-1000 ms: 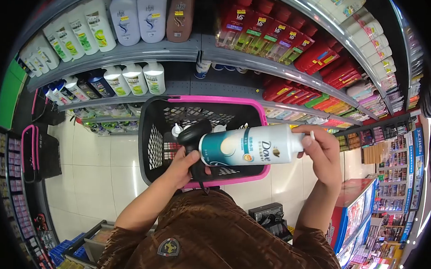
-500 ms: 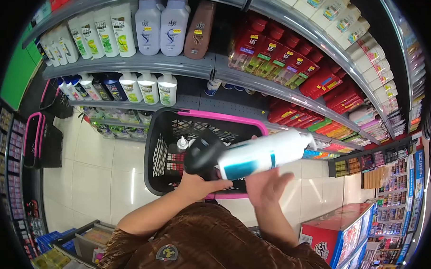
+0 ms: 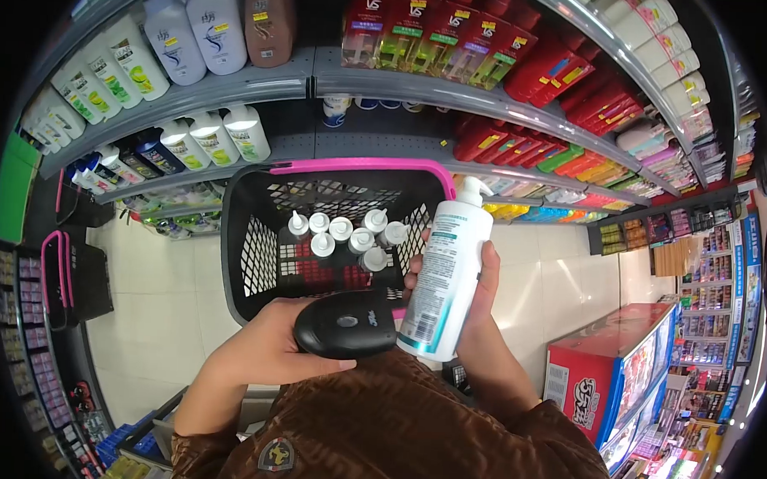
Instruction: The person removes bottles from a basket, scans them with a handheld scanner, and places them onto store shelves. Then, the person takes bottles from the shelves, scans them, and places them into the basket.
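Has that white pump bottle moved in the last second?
Yes: the white pump bottle has turned. Its pump end pointed right, along the grey shelf; now it points towards that shelf.

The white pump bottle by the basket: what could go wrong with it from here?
Two things, perhaps. The right hand alone seems to hold the white pump bottle, since the left hand has the black scanner; a slip might drop it. And the scanner's front is very near the bottle's lower end, so a small jerk could knock them together. The bottles in the basket stand bunched; a falling one might topple them.
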A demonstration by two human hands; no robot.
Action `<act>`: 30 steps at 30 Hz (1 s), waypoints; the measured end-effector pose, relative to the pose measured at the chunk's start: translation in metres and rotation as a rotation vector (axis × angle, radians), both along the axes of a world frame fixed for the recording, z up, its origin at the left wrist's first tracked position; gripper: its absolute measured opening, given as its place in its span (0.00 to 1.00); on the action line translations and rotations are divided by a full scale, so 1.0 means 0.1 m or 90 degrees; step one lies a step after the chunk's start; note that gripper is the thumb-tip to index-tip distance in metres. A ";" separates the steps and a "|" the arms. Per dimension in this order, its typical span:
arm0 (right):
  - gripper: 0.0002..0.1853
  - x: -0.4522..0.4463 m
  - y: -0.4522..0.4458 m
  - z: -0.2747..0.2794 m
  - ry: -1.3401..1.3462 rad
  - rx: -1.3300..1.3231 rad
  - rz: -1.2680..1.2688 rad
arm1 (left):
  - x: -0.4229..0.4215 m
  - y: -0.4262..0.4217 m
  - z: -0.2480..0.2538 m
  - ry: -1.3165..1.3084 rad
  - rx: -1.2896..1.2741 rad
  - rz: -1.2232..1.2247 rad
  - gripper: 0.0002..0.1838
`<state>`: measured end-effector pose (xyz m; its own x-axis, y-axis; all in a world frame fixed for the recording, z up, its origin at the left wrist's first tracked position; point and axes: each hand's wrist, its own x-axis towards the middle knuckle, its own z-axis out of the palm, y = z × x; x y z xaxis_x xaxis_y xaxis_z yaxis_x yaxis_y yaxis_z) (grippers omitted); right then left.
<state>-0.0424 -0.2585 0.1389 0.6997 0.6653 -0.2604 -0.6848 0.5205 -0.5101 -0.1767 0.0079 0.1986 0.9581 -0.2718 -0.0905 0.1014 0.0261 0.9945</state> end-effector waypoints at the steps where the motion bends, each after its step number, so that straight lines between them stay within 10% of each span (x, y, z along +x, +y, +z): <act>1: 0.48 0.00 -0.01 -0.02 -0.019 -0.034 -0.011 | 0.04 -0.02 0.06 0.002 0.028 -0.034 0.28; 18: 0.50 0.04 0.04 0.03 -0.080 -0.078 0.022 | -0.12 -0.06 -0.06 -0.035 0.081 0.017 0.29; 30: 0.25 -0.16 0.68 0.28 -0.032 -0.210 -0.175 | 0.12 -0.39 -0.69 -0.014 0.115 0.339 0.49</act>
<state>-0.0579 -0.1903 0.1668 0.8564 0.3399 -0.3887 -0.5136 0.4838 -0.7087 -0.1650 -0.0311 0.1296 0.9609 0.2681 -0.0689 0.0999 -0.1037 0.9896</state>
